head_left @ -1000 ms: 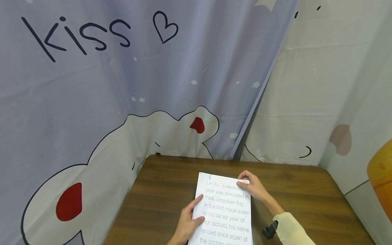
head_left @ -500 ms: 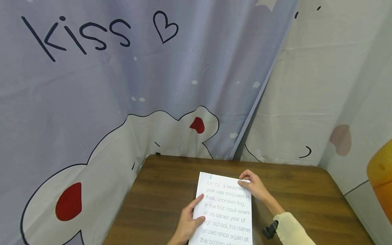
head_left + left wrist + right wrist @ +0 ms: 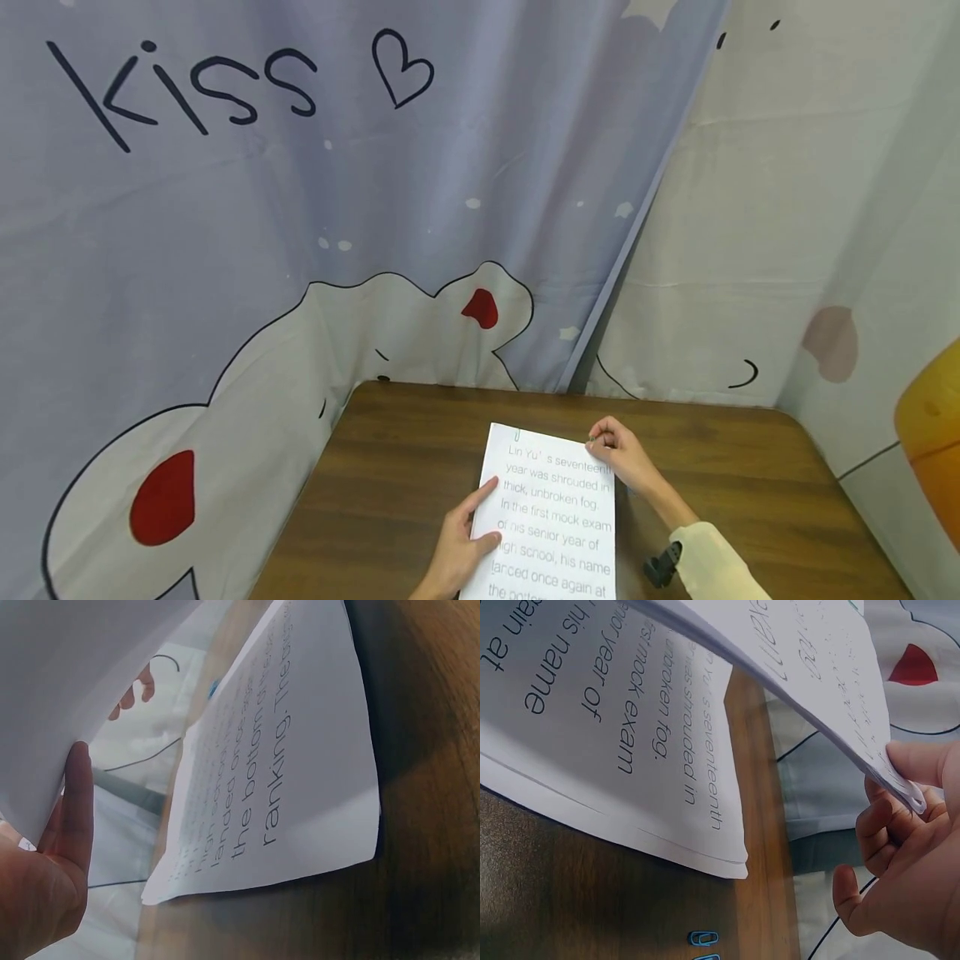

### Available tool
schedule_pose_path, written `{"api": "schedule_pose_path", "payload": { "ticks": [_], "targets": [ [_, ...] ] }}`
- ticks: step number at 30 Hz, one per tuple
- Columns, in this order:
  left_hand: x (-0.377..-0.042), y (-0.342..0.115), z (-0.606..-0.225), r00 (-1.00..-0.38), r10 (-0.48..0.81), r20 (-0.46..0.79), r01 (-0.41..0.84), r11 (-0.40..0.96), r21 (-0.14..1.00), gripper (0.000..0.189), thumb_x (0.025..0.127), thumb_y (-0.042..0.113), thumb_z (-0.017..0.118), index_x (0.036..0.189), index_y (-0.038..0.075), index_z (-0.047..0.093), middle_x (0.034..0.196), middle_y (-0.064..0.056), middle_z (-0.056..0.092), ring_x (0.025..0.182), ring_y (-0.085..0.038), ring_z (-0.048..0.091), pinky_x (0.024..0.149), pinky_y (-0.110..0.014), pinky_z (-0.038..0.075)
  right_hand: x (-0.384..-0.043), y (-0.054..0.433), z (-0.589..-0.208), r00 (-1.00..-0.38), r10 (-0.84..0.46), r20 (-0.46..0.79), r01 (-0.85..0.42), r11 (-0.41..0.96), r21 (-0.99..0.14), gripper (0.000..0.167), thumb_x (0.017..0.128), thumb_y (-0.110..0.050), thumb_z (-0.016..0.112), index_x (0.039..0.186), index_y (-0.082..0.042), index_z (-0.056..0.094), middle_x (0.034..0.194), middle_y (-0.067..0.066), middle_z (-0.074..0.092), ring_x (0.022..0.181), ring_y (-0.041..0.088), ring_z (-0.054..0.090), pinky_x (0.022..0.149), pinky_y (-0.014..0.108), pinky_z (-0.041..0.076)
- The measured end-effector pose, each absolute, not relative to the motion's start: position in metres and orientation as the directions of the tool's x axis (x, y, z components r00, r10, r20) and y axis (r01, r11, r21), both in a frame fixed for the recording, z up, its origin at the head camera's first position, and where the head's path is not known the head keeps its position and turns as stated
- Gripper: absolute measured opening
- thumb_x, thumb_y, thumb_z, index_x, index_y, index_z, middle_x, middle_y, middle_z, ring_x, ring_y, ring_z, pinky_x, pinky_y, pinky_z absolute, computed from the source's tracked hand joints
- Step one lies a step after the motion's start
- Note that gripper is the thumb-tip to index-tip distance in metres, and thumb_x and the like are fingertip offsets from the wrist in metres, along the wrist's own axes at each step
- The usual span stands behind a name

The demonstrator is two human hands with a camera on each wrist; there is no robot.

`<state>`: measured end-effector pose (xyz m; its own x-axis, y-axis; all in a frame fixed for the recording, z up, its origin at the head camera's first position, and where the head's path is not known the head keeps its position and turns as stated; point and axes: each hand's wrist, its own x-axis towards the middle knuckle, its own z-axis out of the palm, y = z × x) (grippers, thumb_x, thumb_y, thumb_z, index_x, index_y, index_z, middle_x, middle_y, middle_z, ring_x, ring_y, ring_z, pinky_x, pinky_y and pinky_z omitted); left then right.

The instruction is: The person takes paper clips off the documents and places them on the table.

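Note:
My left hand [image 3: 457, 546] grips a stack of printed sheets [image 3: 551, 521] by its left edge, the thumb over the front page. At the stack's top right corner, my right hand [image 3: 624, 458] pinches the sheets between thumb and fingers. A small paper clip [image 3: 517, 435] sits on the top edge near the left corner. A tiny clip-like bit shows at my right fingertips, mostly hidden. The right wrist view shows the raised stack's thin side edge running to that pinch. Below it, a second printed stack [image 3: 592, 742] lies flat on the table.
Two blue paper clips [image 3: 703, 938] lie on the wooden table [image 3: 420, 450] right of the lower stack. A black strap device [image 3: 663, 565] is on my right wrist. A printed curtain [image 3: 420, 183] hangs behind the table, with another cloth along the right side.
My right thumb and fingers have slid slightly rightward and now cover the top right corner. The held stack has shifted very slightly; my left hand keeps its place.

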<state>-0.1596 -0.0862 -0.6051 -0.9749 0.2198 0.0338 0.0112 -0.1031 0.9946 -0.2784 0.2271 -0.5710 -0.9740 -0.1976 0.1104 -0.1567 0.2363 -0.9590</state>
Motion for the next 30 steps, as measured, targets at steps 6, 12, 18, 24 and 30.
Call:
{"api": "schedule_pose_path", "payload": {
  "ticks": [6,12,18,24,30],
  "targets": [
    [-0.159,-0.085,-0.606,-0.977,0.209,0.027,0.006,-0.101,0.995,0.082,0.085,-0.018,0.062,0.16,0.009,0.046,0.16,-0.031,0.045,0.101,-0.031,0.077,0.078,-0.033,0.068,-0.278,0.227,-0.572,-0.978,-0.181,0.107,-0.152,0.254,-0.955,0.021,0.098,0.002,0.067,0.112,0.01,0.054,0.081,0.012,0.062,0.067,0.014,0.057,0.058,0.023,0.048],
    [-0.16,-0.083,-0.605,-0.978,0.204,0.04,0.019,-0.104,0.994,0.083,0.083,-0.019,0.062,0.16,0.01,0.047,0.158,-0.031,0.046,0.102,-0.031,0.077,0.079,-0.035,0.068,-0.281,0.229,-0.571,-0.983,-0.16,0.094,-0.134,0.256,-0.957,0.016,0.1,0.0,0.064,0.113,0.003,0.054,0.078,0.007,0.061,0.066,0.014,0.058,0.058,0.024,0.05],
    [-0.161,-0.083,-0.603,-0.974,0.215,0.069,0.042,-0.126,0.991,0.084,0.083,-0.02,0.06,0.161,0.009,0.045,0.162,-0.031,0.041,0.11,-0.035,0.074,0.083,-0.036,0.068,-0.285,0.238,-0.566,-0.981,-0.103,0.165,-0.188,0.283,-0.94,0.02,0.101,0.0,0.065,0.117,0.007,0.056,0.083,0.014,0.064,0.073,0.013,0.057,0.066,0.022,0.048],
    [-0.162,-0.087,-0.602,-0.974,0.209,0.085,0.06,-0.123,0.991,0.086,0.083,-0.02,0.06,0.162,0.008,0.043,0.165,-0.03,0.037,0.111,-0.035,0.074,0.083,-0.037,0.068,-0.287,0.252,-0.563,-0.979,-0.079,0.188,-0.204,0.36,-0.91,0.025,0.099,0.0,0.068,0.122,0.005,0.06,0.09,0.017,0.07,0.078,0.017,0.06,0.065,0.022,0.046],
    [-0.163,-0.09,-0.602,-0.973,0.213,0.086,0.059,-0.128,0.99,0.086,0.083,-0.019,0.06,0.163,0.008,0.041,0.166,-0.03,0.034,0.103,-0.032,0.077,0.08,-0.04,0.068,-0.285,0.268,-0.567,-0.986,-0.069,0.153,-0.168,0.378,-0.91,0.032,0.093,0.005,0.072,0.123,0.007,0.061,0.088,0.018,0.07,0.072,0.013,0.058,0.06,0.022,0.047]
  ]
}}
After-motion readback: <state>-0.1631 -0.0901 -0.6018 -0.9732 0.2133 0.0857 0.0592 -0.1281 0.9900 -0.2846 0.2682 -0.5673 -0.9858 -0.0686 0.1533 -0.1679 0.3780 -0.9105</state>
